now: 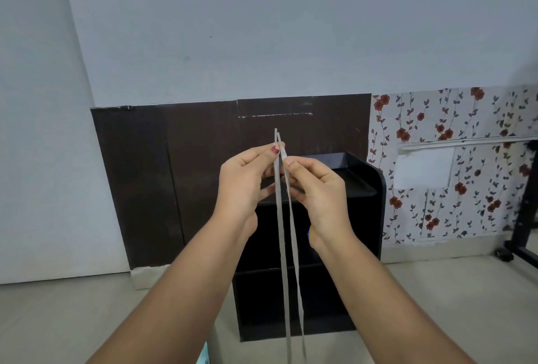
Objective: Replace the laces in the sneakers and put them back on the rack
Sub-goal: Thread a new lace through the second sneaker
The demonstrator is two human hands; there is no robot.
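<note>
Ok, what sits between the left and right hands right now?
Head view: two pale lace strands, pinched by the left hand and right hand, tips poking up above them, tails hanging down in front of the black rack.

Head-worn view, looking forward, slightly downward

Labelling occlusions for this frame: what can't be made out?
Head view, flat pale grey lace: lower ends cut off by the bottom edge.
Head view, black shelved shoe rack: shelves dark, partly hidden by left hand, right hand and forearms; contents unreadable.
Head view, small blue object by right wrist: mostly hidden, unidentifiable.
</note>
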